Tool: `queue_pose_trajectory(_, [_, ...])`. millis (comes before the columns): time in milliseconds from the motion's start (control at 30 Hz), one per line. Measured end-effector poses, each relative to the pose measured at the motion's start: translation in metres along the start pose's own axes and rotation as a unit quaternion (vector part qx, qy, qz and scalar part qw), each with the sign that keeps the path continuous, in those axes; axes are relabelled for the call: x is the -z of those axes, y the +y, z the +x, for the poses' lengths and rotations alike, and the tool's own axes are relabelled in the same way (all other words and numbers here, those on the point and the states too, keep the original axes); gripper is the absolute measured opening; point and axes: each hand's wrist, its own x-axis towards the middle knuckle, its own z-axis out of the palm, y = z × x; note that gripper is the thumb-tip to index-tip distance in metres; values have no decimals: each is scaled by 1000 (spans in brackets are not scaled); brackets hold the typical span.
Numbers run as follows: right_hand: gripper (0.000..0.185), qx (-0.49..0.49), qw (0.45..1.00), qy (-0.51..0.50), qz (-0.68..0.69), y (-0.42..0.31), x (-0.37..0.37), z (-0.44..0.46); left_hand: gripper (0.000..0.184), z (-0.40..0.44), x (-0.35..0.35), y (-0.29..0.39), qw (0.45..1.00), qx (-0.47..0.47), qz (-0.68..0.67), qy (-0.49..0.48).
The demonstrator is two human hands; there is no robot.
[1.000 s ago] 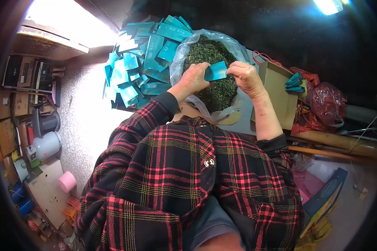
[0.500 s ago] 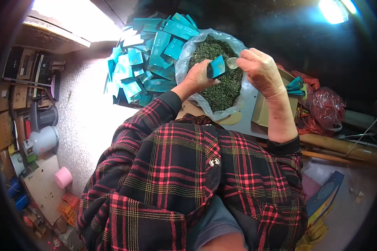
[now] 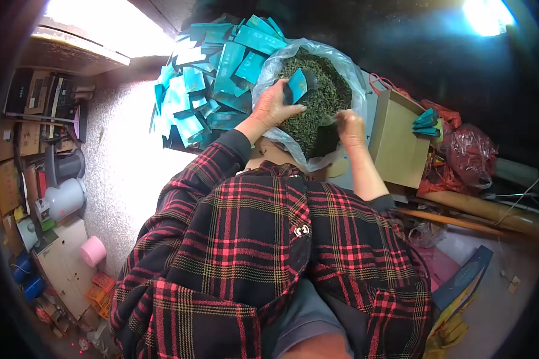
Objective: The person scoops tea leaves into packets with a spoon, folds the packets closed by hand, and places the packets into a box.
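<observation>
A clear plastic bag (image 3: 358, 81) holds a heap of dark green dried leaves (image 3: 312, 122), possibly tea. Over the heap's left side, my left hand (image 3: 273, 106) is closed on a small teal packet (image 3: 297, 85), held tilted with thumb and fingers. Down at the right side of the leaves is my right hand (image 3: 350, 127), its fingers pinched around a small scoop whose bowl is hardly visible now among the leaves. Left of the bag lies a big pile of teal packets (image 3: 224, 75).
An open cardboard box (image 3: 398, 140) stands right of the bag, with several teal packets (image 3: 426, 122) at its far edge. Beyond it are red plastic bags (image 3: 470, 149). A bamboo pole (image 3: 479, 206) runs along the right. Shelves with household items line the left.
My right hand has moved down and left with the scoop, from above the packet into the leaves. My left hand has shifted slightly left and up with the teal packet.
</observation>
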Motion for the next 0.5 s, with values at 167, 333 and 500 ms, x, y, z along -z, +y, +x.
queue_pose_trajectory(167, [12, -117, 966, 121, 196, -2, -36, 22, 79, 0, 6, 4, 999, 19, -5, -35])
queue_pose_trajectory(333, [14, -203, 883, 115, 407, -10, -22, 30, 80, -3, 3, -2, 1000, 7, 0, -23])
queue_pose_trajectory(500, [14, -174, 882, 136, 416, -15, 1, 34, 80, -2, 3, 0, 1000, 0, 19, -23])
